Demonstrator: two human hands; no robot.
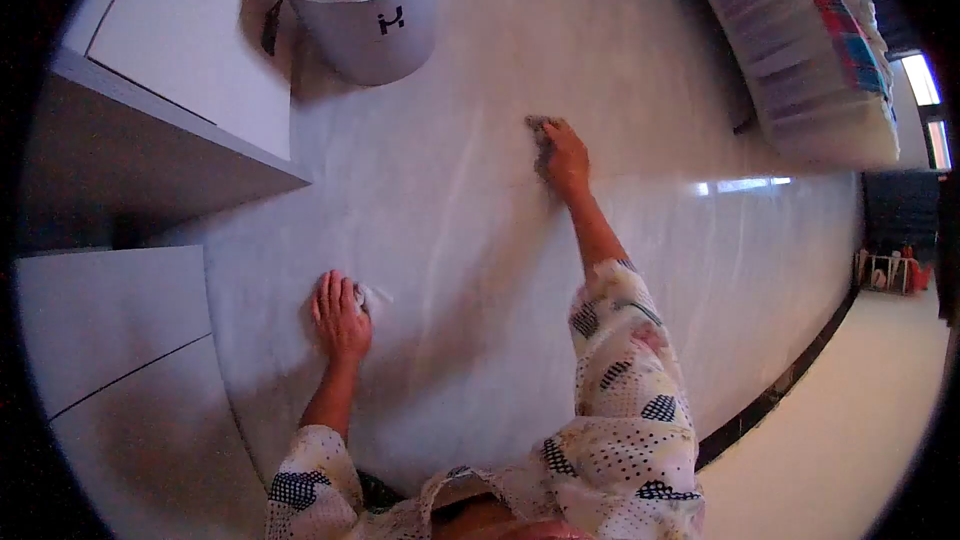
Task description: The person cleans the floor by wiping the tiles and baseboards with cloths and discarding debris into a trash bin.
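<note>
My right hand [567,162] is stretched forward over the pale floor [450,190], its fingers closed on a dark grey cloth [541,136] that lies against the floor. Lower and to the left, my left hand [341,314] is down on the floor near the white cabinet. Something small and whitish, maybe a crumpled tissue [376,298], shows beside its thumb, partly under the palm. What the left palm covers is hidden. Both forearms come out of patterned white sleeves [640,360].
A grey bin [370,30] with a wooden-coloured rim stands at the upper left beside a white cabinet [200,50]. More drawers [120,330] are at the left. A bed or mattress [800,60] fills the upper right. A dark strip [775,395] edges the floor.
</note>
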